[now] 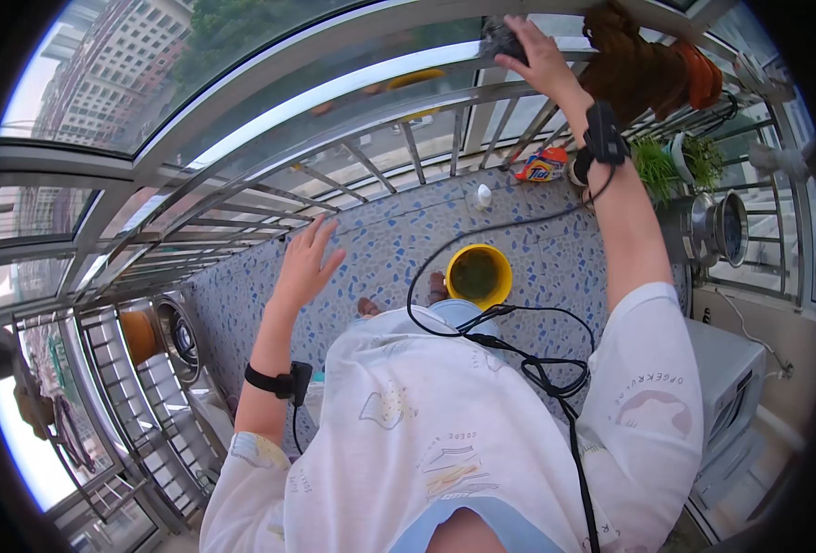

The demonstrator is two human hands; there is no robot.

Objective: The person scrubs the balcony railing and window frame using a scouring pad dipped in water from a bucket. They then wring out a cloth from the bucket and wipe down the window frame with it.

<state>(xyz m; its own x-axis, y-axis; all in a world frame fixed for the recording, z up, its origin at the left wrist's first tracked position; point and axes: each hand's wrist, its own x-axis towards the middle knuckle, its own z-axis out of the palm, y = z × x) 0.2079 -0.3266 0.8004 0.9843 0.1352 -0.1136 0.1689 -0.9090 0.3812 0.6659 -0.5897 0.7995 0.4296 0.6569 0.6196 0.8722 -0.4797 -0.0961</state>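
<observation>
High at the frame's top, my right hand point(539, 63) reaches to the window rail point(445, 57). A crumpled dark grey cloth point(501, 42) sits between its thumb and fingers, against the rail; part of it is hidden by the hand. My left hand point(306, 265) is held out over the floor near the metal railing, fingers apart and nothing in them. Both wrists carry black straps with a small device, and black cables hang down across my shirt. Beyond my feet stands a yellow bucket point(479, 276) with dark, murky contents.
Metal railings point(412, 152) run along the windows. On the tiled floor are an orange Tide bag point(543, 166) and a small white object point(483, 195). Green plants point(652, 166), a metal pot point(728, 229) and a white appliance point(726, 369) stand right. Brown cloth point(636, 74) hangs upper right.
</observation>
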